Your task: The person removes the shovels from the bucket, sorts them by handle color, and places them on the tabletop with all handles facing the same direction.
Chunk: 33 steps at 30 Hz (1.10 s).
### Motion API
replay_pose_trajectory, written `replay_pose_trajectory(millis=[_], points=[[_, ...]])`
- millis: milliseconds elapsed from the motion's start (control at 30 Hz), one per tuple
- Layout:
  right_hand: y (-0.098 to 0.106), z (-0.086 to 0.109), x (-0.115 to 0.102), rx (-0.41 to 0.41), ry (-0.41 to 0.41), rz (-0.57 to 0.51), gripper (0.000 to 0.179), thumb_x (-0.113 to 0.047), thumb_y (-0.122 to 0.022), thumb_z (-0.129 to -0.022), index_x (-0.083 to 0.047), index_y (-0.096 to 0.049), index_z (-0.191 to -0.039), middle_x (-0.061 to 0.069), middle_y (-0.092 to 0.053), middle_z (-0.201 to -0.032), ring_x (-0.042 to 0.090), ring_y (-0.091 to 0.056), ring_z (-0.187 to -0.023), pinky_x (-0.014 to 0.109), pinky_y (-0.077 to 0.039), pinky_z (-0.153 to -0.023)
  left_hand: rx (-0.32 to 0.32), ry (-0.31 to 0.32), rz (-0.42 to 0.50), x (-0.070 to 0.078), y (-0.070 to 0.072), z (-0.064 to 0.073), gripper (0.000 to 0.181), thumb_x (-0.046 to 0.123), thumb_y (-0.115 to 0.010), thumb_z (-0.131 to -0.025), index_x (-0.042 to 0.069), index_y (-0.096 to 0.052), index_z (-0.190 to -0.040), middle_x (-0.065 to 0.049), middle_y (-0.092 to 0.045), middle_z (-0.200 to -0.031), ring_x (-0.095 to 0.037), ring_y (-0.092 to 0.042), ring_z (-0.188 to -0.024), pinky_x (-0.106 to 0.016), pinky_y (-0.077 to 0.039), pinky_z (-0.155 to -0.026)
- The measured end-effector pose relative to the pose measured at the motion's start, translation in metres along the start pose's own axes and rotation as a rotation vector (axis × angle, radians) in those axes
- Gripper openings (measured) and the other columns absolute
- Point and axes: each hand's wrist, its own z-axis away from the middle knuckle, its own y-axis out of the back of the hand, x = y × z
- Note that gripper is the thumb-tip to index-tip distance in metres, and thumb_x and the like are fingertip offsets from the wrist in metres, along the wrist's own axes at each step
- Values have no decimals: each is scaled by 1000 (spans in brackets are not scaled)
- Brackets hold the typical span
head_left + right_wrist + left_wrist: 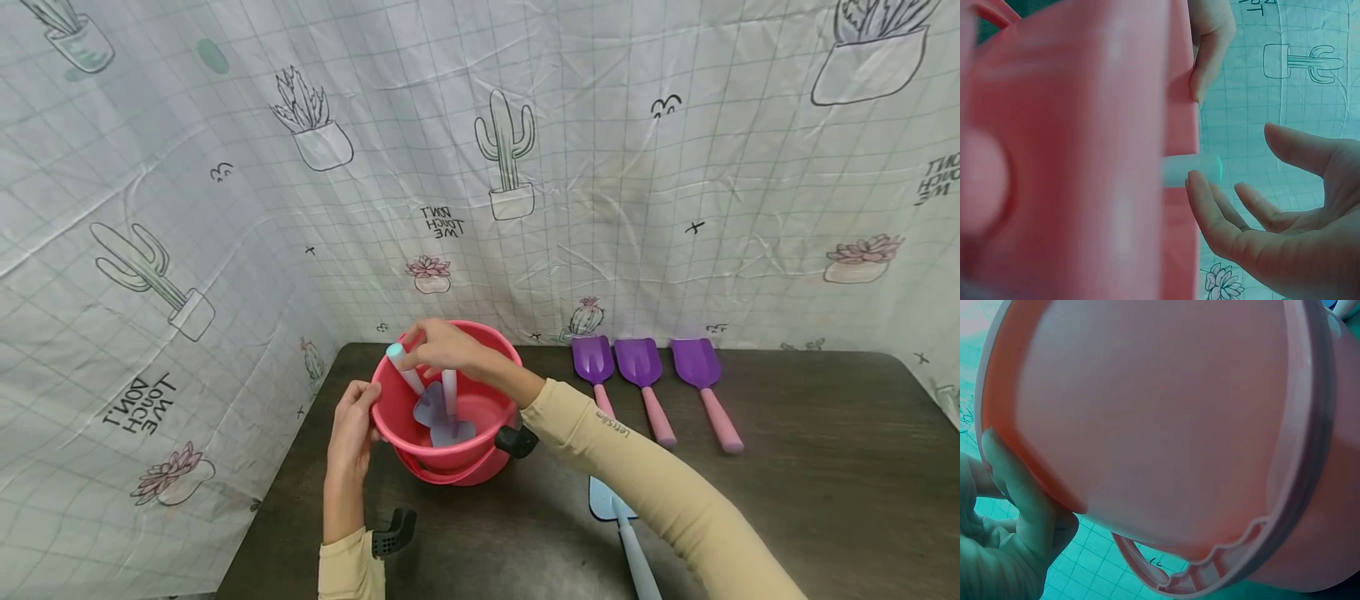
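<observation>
A pink bucket (491, 410) stands on the dark table. My left hand (352, 421) pinches its left rim, the thumb inside and the other fingers outside. Inside the bucket are two toy shovels with bluish blades and pale handles. One shovel (430, 407) leans left, its turquoise-tipped handle sticking out over the rim; the other shovel (453, 433) has its handle nearly upright. Over the bucket's mouth is my right hand (444, 346), and in the right wrist view its thumb stands well apart from the fingers. Those fingertips are right by the protruding handle (1191, 170).
Three purple shovels with pink handles, a left one (593, 360), a middle one (639, 363) and a right one (697, 364), lie along the back right of the table (840, 483). A light blue shovel (636, 550) lies nearer, beside my right sleeve. A patterned cloth (600, 183) hangs behind.
</observation>
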Motion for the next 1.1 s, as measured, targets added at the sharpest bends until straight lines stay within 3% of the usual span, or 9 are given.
replay_pose_trajectory(millis=[433, 700, 933, 1100], points=[[7, -3, -8, -72, -12, -31, 42, -14, -67, -86, 2, -52, -122, 11, -59, -109, 38, -58, -109, 43, -51, -89, 4, 5, 18, -2, -1, -2, 17, 19, -50, -98, 3, -45, -94, -7, -47, -64, -9, -44, -41, -17, -39, -40], [11, -7, -15, -61, 7, 1, 41, -13, -67, -86, 3, -53, -122, 10, -57, -111, 37, -59, -107, 35, -55, -80, -1, -20, 19, -2, 0, -1, 17, 19, -50, -98, 3, -46, -94, -5, -47, -65, -8, -42, -41, -17, -37, -40], [12, -15, -11, -85, 20, 12, 40, -11, -66, -87, 2, -54, -122, 11, -57, -115, 38, -59, -107, 44, -50, -91, 1, -33, 10, -6, 1, -2, 15, 18, -49, -98, 4, -48, -95, -4, -47, -66, -8, -41, -42, -17, -38, -41], [11, -23, -8, -119, 47, 16, 43, -9, -65, -87, 2, -53, -126, 17, -57, -126, 31, -59, -108, 45, -48, -94, 5, -27, 11, -6, 1, -2, 17, 19, -49, -98, 3, -47, -95, -4, -47, -65, -8, -43, -42, -17, -38, -40]])
